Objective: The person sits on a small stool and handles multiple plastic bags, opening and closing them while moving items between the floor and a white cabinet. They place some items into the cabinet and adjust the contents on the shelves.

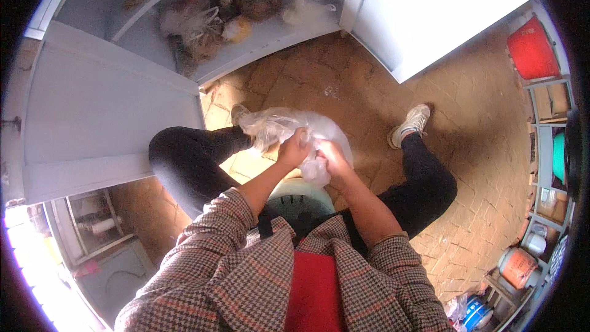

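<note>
A translucent plastic bag [329,124] spreads out between my knees, above the paved floor. My left hand [294,148] grips its gathered plastic near the middle. Close beside it, my right hand [333,156] also holds a bunched part of the bag. A loose bulge of plastic hangs below my hands, toward the stool. Whitish, crumpled folds lie at the bag's left end; I cannot tell what is inside. Part of the plastic is hidden behind my fingers.
I sit on a pale plastic stool [299,190]. Ahead, an open cabinet [272,39] holds several bagged items [191,20]. Its left door [110,110] and right door [442,14] swing out toward me. Shelving [546,124] with a red bag [533,50] and containers lines the right side.
</note>
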Demonstrator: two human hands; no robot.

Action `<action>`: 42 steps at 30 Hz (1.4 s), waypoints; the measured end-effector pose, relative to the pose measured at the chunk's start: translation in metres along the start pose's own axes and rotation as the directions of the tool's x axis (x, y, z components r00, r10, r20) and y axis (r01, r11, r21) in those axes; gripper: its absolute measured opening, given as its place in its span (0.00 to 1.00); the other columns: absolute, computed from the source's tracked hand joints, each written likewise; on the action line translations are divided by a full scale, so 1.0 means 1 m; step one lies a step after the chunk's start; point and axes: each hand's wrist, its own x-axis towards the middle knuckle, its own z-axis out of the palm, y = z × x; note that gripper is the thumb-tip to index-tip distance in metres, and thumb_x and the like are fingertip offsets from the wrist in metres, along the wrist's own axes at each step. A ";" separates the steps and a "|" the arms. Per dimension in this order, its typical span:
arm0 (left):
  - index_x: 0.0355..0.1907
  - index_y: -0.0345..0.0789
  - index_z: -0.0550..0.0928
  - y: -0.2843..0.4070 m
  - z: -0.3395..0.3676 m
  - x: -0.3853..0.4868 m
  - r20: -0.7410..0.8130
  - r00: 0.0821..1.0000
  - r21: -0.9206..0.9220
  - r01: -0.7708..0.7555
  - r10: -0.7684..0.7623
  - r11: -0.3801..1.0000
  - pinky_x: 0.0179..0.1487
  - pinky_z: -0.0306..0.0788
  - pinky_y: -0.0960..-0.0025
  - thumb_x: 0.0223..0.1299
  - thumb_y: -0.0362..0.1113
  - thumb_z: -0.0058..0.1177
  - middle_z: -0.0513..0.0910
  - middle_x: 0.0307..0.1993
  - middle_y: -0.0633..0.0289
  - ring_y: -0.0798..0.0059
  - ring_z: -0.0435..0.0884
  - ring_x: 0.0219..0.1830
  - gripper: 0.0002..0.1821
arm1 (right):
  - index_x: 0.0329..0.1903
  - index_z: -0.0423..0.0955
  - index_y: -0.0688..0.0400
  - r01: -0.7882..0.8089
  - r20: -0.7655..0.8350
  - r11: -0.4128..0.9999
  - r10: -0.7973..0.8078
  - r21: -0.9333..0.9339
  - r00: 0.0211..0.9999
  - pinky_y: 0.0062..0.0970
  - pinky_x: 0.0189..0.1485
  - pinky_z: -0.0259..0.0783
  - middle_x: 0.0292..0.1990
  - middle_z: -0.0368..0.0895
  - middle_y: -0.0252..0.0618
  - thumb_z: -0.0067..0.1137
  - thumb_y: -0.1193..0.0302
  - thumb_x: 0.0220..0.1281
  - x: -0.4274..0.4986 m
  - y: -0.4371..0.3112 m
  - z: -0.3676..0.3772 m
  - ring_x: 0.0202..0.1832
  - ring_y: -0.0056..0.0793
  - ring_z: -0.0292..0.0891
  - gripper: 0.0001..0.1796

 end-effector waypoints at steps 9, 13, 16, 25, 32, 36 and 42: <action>0.61 0.34 0.64 0.005 0.011 0.042 0.143 0.990 -0.710 0.116 -0.019 0.694 0.46 0.70 0.68 0.44 0.28 0.52 0.76 0.42 0.56 0.69 0.75 0.43 0.35 | 0.44 0.77 0.56 -0.019 -0.039 0.999 0.018 -0.039 0.999 0.19 0.18 0.61 0.23 0.74 0.27 0.56 0.61 0.63 -0.008 -0.069 0.004 0.17 0.17 0.63 0.13; 0.69 0.36 0.52 -0.009 0.039 0.046 0.374 0.927 -0.751 0.313 -0.017 0.581 0.48 0.68 0.67 0.45 0.28 0.52 0.77 0.43 0.59 0.71 0.77 0.42 0.45 | 0.41 0.78 0.60 0.131 -0.107 0.933 -0.176 -0.336 0.979 0.22 0.19 0.63 0.26 0.76 0.32 0.59 0.64 0.59 -0.008 -0.066 -0.006 0.22 0.18 0.70 0.13; 0.66 0.44 0.56 -0.009 0.045 0.030 0.468 0.883 -0.694 0.341 0.038 0.634 0.58 0.59 0.58 0.47 0.33 0.56 0.79 0.47 0.62 0.72 0.77 0.48 0.41 | 0.38 0.79 0.62 0.168 -0.018 0.939 -0.182 -0.299 0.983 0.23 0.20 0.64 0.25 0.77 0.33 0.62 0.62 0.57 -0.017 -0.075 0.002 0.23 0.20 0.71 0.15; 0.59 0.41 0.69 -0.065 -0.012 0.059 0.547 0.739 -0.352 0.629 -0.393 0.693 0.53 0.72 0.53 0.48 0.33 0.59 0.69 0.58 0.59 0.65 0.66 0.60 0.31 | 0.40 0.79 0.69 0.109 0.030 0.768 -0.116 -0.631 0.993 0.28 0.32 0.72 0.31 0.82 0.43 0.61 0.57 0.57 0.010 -0.026 0.030 0.32 0.30 0.78 0.23; 0.61 0.39 0.70 -0.092 -0.079 0.059 0.407 0.677 -0.060 0.689 -0.613 0.722 0.53 0.71 0.46 0.44 0.42 0.63 0.66 0.62 0.53 0.55 0.63 0.62 0.36 | 0.44 0.75 0.73 0.214 0.229 0.429 -0.019 -0.877 0.973 0.40 0.46 0.71 0.41 0.80 0.61 0.59 0.54 0.57 0.056 0.004 0.081 0.44 0.52 0.78 0.29; 0.60 0.38 0.71 -0.067 -0.089 0.040 0.292 0.650 -0.566 0.709 -0.702 0.421 0.56 0.67 0.41 0.46 0.52 0.65 0.67 0.62 0.52 0.51 0.65 0.62 0.38 | 0.37 0.77 0.71 0.262 0.252 0.262 -0.072 -0.929 0.965 0.46 0.44 0.71 0.35 0.80 0.62 0.56 0.59 0.58 0.056 0.011 0.103 0.40 0.58 0.77 0.22; 0.42 0.32 0.78 -0.047 -0.083 0.032 0.683 0.647 -0.705 0.705 -0.337 -0.076 0.50 0.76 0.59 0.58 0.44 0.62 0.83 0.41 0.56 0.66 0.82 0.41 0.18 | 0.33 0.77 0.68 0.540 0.539 -0.029 0.019 -0.841 0.842 0.46 0.32 0.74 0.30 0.82 0.55 0.55 0.72 0.46 0.027 0.000 0.136 0.31 0.50 0.80 0.12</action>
